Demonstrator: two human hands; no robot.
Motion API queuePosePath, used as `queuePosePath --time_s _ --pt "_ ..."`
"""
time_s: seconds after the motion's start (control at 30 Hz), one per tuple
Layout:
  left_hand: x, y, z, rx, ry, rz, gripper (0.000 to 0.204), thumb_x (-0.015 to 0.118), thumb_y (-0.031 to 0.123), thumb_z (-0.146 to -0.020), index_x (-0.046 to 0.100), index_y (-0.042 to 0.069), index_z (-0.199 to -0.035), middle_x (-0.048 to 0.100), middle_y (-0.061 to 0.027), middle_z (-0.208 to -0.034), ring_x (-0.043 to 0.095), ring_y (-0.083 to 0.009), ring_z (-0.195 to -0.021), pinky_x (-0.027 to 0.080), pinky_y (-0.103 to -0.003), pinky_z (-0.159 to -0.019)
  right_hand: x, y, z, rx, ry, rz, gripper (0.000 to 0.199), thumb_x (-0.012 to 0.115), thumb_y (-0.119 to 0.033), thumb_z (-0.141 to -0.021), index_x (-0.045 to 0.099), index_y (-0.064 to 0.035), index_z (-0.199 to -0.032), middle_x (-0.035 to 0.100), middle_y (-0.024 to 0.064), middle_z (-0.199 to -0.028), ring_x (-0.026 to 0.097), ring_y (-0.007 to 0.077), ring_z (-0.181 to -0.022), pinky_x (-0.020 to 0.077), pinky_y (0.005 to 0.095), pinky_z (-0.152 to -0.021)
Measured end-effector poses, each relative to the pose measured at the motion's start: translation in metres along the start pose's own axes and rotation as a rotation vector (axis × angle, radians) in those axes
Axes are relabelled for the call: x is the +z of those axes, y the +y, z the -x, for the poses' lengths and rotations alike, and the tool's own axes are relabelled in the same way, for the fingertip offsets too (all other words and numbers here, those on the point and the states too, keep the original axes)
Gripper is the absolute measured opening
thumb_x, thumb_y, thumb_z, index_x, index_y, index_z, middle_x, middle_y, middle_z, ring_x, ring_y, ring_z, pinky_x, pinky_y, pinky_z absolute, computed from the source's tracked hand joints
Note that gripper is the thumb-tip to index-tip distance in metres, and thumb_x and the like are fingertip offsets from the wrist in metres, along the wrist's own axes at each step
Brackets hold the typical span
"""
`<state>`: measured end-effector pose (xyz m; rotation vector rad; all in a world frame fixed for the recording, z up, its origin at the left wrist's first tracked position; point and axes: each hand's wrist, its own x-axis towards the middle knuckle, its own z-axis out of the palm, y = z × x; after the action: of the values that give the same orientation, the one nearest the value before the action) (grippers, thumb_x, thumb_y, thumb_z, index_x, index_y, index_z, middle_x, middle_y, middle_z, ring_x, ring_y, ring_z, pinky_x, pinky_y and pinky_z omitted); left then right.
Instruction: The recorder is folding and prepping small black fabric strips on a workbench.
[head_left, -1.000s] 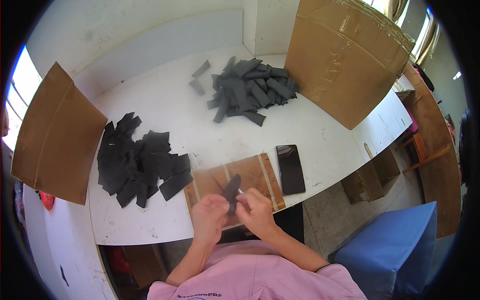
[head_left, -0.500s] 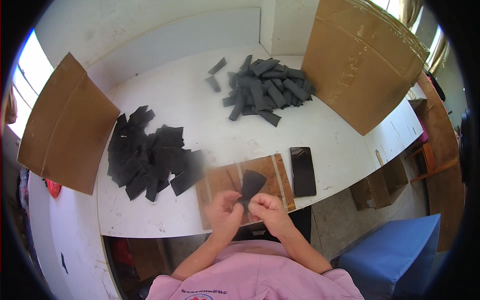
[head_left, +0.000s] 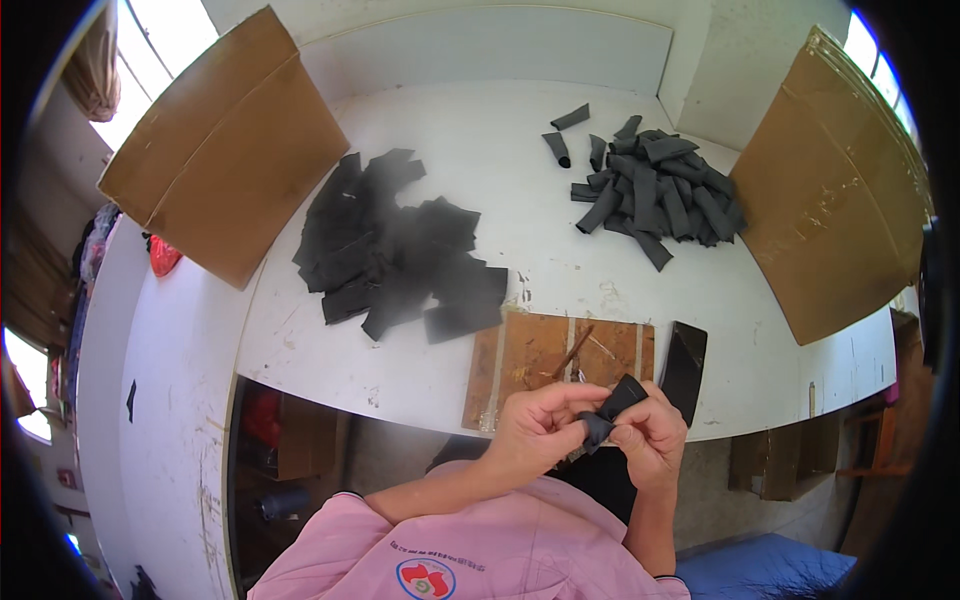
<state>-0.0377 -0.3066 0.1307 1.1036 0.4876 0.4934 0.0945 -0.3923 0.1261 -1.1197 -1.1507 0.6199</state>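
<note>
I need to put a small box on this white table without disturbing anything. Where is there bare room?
Bare tabletop runs between the flat black pile and the rolled black pile, widening toward the back wall. Another free strip lies between the rolled pile and the wooden board. The near edge is crowded: board, black slab, both hands.

The piece [head_left: 610, 410] pinched between the left hand [head_left: 535, 430] and right hand [head_left: 650, 440] is black, matt and limp, probably soft rubber or foam. The flat pieces [head_left: 400, 250] heaped on the left look the same dull black, as do the rolled pieces [head_left: 655, 185] far right. The counter [head_left: 500, 130] is white, smooth, scuffed and stained. On its near edge lies a bare, rough wooden board [head_left: 535, 355], beside a glossy black slab [head_left: 685, 365]. The cardboard panels [head_left: 230, 150] are brown and matt.
</note>
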Motion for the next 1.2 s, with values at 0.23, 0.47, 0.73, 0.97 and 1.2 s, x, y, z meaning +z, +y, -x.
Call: queuePosePath --time_s 0.23,0.47,0.73,0.97,1.2 --pt "0.001 -0.012 -0.007 0.706 0.264 -0.557 0.02 0.047 -0.012 -0.072 0.055 -0.001 -0.088 0.057 -0.0122 -0.088 0.054 -0.012 -0.066 0.043 -0.019 -0.053 0.019 -0.007 -0.01 0.031 0.06 0.373 0.006 0.057 0.001 -0.07 0.051 -0.0011 -0.072 0.048 0.0089 -0.062 0.048 0.0213 -0.053 0.0372 0.0286 -0.047" --pt "0.003 0.002 -0.005 0.028 0.098 0.234 0.02 0.042 -0.01 -0.078 0.048 0.0 -0.095 0.058 -0.0099 -0.078 0.044 -0.0026 -0.046 0.034 -0.015 -0.038 0.013 -0.003 0.002 0.223 0.058 0.155 0.006 0.055 -0.004 -0.077 0.051 -0.0008 -0.073 0.047 0.0052 -0.07 0.045 0.0113 -0.059 0.0358 0.0223 -0.052" --pt "-0.01 0.022 0.008 -0.506 -0.556 1.186 0.03 0.051 -0.007 -0.072 0.042 -0.006 -0.101 0.05 -0.0077 -0.065 0.035 -0.0024 -0.037 0.028 -0.015 -0.033 0.019 -0.001 0.009 0.252 0.031 -0.375 0.007 0.052 -0.008 -0.083 0.052 -0.0012 -0.081 0.048 0.0043 -0.089 0.046 0.0094 -0.078 0.038 0.0192 -0.067" --pt "-0.001 0.022 -0.001 0.348 0.103 -0.274 0.022 0.054 -0.002 -0.078 0.049 -0.001 -0.1 0.052 -0.0058 -0.076 0.045 -0.0066 -0.047 0.038 -0.018 -0.045 0.025 -0.021 -0.024 0.024 0.121 0.184 0.005 0.056 -0.004 -0.078 0.053 0.0006 -0.077 0.054 0.0088 -0.08 0.052 0.0156 -0.069 0.0411 0.0223 -0.06" --pt "-0.003 0.057 -0.02 0.149 0.136 0.151 0.008 0.05 0.002 -0.082 0.05 -0.001 -0.09 0.052 -0.005 -0.072 0.044 -0.0064 -0.042 0.037 -0.017 -0.037 0.028 -0.036 -0.067 -0.043 0.12 0.335 0.007 0.055 -0.005 -0.078 0.051 -0.0001 -0.075 0.049 0.0056 -0.067 0.045 0.0139 -0.055 0.0376 0.024 -0.051"
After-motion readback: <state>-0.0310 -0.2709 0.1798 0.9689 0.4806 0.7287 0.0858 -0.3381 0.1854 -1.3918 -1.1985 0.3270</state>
